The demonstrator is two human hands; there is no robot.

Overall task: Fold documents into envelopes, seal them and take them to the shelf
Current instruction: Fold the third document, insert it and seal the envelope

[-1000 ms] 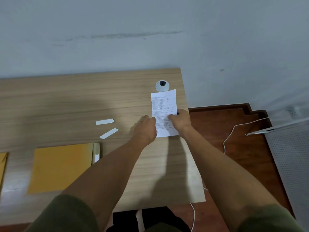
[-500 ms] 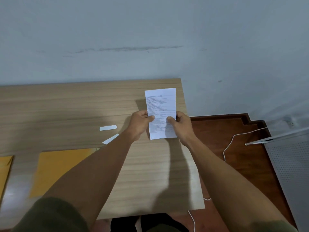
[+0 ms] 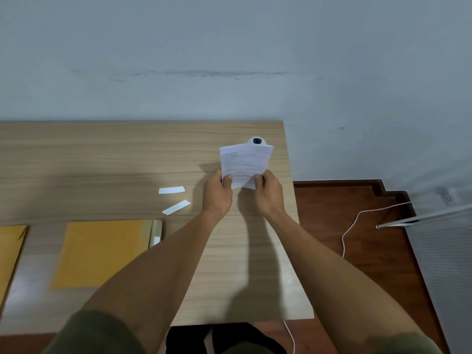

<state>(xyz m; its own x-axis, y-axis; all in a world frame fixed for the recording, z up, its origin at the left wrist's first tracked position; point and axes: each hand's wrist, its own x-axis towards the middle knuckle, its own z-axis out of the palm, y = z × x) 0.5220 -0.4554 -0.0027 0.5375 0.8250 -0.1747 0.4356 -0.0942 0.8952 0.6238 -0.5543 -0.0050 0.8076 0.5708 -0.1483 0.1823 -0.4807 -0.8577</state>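
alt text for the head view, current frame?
Both hands, left hand and right hand, pinch the near edge of a printed sheet bent over mid-fold above a wooden desk. Two white paper strips and a yellow envelope lie to the left.

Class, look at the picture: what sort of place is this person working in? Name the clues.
Probably an office or mailroom desk. Clues: a wooden desk with a cable hole, yellow envelopes laid out on it, and a printed paper held in both hands.

wall (image 3: 229, 47): pale grey, scuffed | desk (image 3: 89, 154): light wood | floor (image 3: 344, 200): reddish-brown wood
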